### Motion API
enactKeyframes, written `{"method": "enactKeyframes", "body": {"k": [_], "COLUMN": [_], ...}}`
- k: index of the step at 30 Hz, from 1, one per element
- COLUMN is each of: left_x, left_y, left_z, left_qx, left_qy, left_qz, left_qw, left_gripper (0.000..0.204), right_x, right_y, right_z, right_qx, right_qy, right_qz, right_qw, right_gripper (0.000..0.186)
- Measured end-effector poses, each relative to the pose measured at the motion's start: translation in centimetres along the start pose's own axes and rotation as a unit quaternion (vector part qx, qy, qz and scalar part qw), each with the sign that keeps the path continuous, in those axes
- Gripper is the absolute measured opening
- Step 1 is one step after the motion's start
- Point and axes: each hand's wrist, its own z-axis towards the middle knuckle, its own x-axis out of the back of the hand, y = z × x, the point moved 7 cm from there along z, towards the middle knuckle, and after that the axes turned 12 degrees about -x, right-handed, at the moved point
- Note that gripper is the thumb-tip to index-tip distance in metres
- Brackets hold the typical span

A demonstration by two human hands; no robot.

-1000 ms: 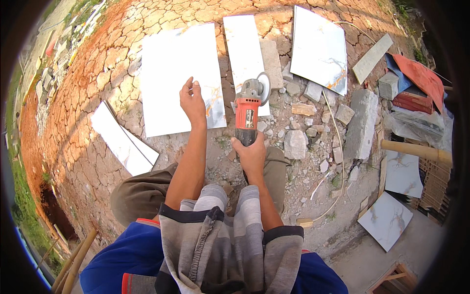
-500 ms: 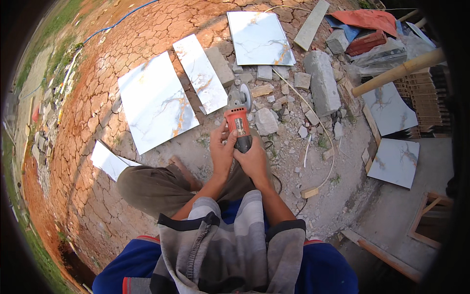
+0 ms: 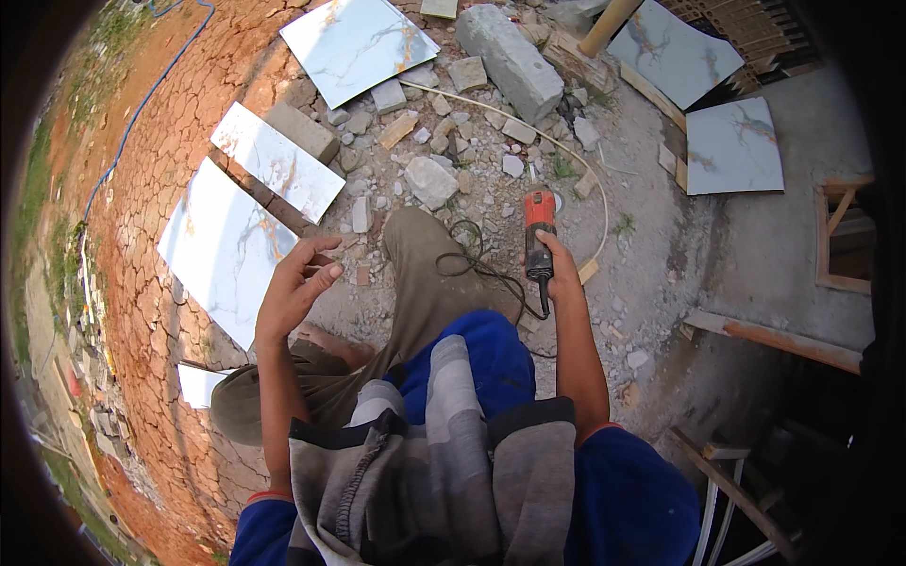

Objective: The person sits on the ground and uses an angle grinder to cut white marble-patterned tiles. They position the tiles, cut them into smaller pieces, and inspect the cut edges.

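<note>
My right hand (image 3: 559, 269) is wrapped round the dark rear grip of a red and black angle grinder (image 3: 541, 222), held out to the right over the rubble. Its head points away from me; only a sliver of the disc shows. A black power cord (image 3: 481, 267) loops from its rear end across the ground beside my knee. My left hand (image 3: 295, 289) is raised with the fingers apart and nothing in it. Beside that hand lies a large white marbled tile (image 3: 222, 250), with a narrow cut tile strip (image 3: 276, 160) just beyond it.
Broken stones (image 3: 431, 182) and a long concrete block (image 3: 510, 61) lie ahead. Another marbled tile (image 3: 359, 47) rests at the far side, and more tiles (image 3: 734, 146) stand at the right. A pale thin strip (image 3: 576, 151) curves over the rubble. A blue hose (image 3: 142, 104) runs at left.
My left hand has let go of the grinder and moved left. My right hand has carried the grinder to the right. The view has turned toward the right.
</note>
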Motion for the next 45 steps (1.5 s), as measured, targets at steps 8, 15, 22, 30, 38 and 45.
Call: {"method": "enactKeyframes", "body": {"k": [8, 15, 22, 30, 38, 45], "left_x": [15.9, 14.5, 13.5, 11.1, 11.1, 10.9], "left_y": [0.0, -2.0, -2.2, -3.1, -3.0, -2.6], "left_z": [-6.5, -4.9, -3.6, -2.0, -1.3, -2.7], "left_qx": [0.08, 0.134, 0.158, 0.143, 0.137, 0.155], "left_qy": [0.232, 0.135, 0.075, 0.038, 0.031, 0.042], "left_qz": [0.143, 0.181, 0.23, 0.31, 0.317, 0.32], "left_qw": [0.959, 0.965, 0.957, 0.939, 0.938, 0.934], "left_gripper": [0.053, 0.046, 0.052, 0.06, 0.059, 0.059], "right_x": [9.6, 9.3, 3.6, 3.6, 3.0, 4.5], "right_y": [-4.6, -3.9, 1.2, 4.4, 3.0, 1.6], "right_z": [0.7, 7.8, 14.8, 15.6, 14.0, 14.5], "right_qx": [0.149, 0.102, 0.096, 0.215, 0.064, 0.086], "right_qy": [0.543, 0.521, 0.499, 0.389, 0.426, 0.428], "right_qz": [-0.511, -0.545, -0.528, -0.545, -0.601, -0.644], "right_qw": [0.649, 0.649, 0.68, 0.711, 0.674, 0.628], "right_gripper": [0.07, 0.073, 0.095, 0.112, 0.11, 0.109]}}
